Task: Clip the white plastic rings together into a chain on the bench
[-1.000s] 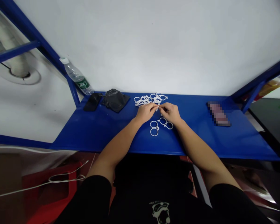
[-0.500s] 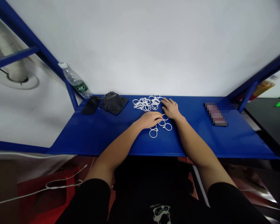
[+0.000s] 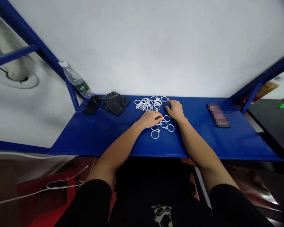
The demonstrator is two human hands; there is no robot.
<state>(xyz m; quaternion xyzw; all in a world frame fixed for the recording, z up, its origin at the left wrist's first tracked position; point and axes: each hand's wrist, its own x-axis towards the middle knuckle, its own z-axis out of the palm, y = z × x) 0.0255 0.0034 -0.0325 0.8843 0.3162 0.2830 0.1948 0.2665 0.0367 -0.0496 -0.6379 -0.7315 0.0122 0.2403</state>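
White rings (image 3: 149,104) lie heaped at the blue table's (image 3: 104,132) back edge, with a few finished ones (image 3: 162,126) nearer. The right hand (image 3: 175,109), fingers spread, touches the heap; best lift 1 ring cleanly. The left hand (image 3: 150,119), loosely curled, rests on the nearer rings.

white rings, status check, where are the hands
Left hand flat by small ring group. Right hand reaching ring pile. Neither gripping. Nothing between.
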